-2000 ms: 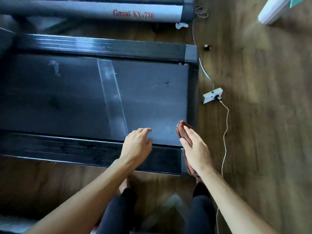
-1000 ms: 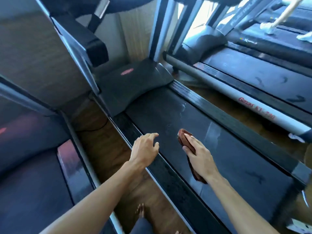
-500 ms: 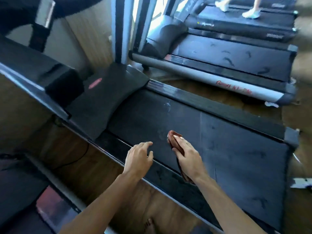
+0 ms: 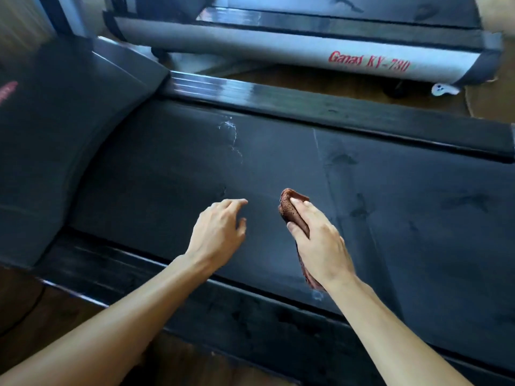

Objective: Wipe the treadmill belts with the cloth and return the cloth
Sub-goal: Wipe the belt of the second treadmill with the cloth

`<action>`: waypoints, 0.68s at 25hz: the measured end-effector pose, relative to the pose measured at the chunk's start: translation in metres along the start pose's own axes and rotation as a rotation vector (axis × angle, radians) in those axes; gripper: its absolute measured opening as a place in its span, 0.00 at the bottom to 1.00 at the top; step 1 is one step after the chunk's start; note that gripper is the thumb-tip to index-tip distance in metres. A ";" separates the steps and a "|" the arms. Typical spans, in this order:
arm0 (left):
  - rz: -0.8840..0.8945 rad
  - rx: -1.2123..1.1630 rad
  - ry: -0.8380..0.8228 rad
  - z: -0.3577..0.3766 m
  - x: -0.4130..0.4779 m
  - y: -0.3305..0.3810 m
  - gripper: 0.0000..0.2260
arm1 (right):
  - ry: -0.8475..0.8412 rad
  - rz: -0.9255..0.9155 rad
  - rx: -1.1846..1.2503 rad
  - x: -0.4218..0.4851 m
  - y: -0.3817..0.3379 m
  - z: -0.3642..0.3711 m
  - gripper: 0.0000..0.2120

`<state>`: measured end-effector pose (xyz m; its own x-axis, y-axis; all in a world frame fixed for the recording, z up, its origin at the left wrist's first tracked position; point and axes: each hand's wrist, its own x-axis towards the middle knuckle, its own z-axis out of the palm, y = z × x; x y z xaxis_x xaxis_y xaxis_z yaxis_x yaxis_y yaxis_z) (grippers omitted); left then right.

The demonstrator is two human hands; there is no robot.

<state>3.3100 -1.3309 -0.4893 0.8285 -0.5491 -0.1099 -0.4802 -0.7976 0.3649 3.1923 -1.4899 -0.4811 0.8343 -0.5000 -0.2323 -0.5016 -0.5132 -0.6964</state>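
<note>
Cloth gripped in R hand on belt — L hand empty.

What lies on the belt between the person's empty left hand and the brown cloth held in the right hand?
Nothing: the head view shows only bare dark belt between the left hand and the cloth.

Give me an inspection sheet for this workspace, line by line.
Surface: black belt with a whitish smear and dark scuffs.
Job's things: brown cloth pressed on the belt.
Clutter: nothing seen.
Grippers: right hand holds the cloth; left hand open and empty above the belt.
Cables: dark cable on the floor at lower left.
Surroundings: wooden floor; second treadmill marked KY-730 behind.
</note>
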 end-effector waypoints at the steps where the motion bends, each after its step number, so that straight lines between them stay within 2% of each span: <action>1: 0.012 0.005 0.002 0.020 0.013 -0.022 0.18 | 0.005 0.001 -0.011 0.015 0.007 0.025 0.24; 5: 0.103 0.029 0.044 0.085 0.074 -0.134 0.18 | 0.047 -0.022 -0.046 0.091 0.013 0.144 0.24; 9: 0.151 0.053 0.105 0.119 0.120 -0.258 0.18 | 0.118 -0.067 -0.056 0.148 -0.001 0.251 0.24; 13: 0.174 0.077 0.194 0.132 0.145 -0.341 0.19 | 0.153 -0.126 -0.120 0.169 -0.015 0.324 0.25; 17: 0.222 0.115 0.255 0.121 0.160 -0.390 0.20 | 0.187 -0.184 -0.199 0.182 -0.035 0.362 0.25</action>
<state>3.5944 -1.1380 -0.7612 0.7385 -0.6441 0.1996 -0.6740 -0.6967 0.2457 3.4448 -1.3105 -0.7449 0.8677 -0.4963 0.0272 -0.3965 -0.7242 -0.5642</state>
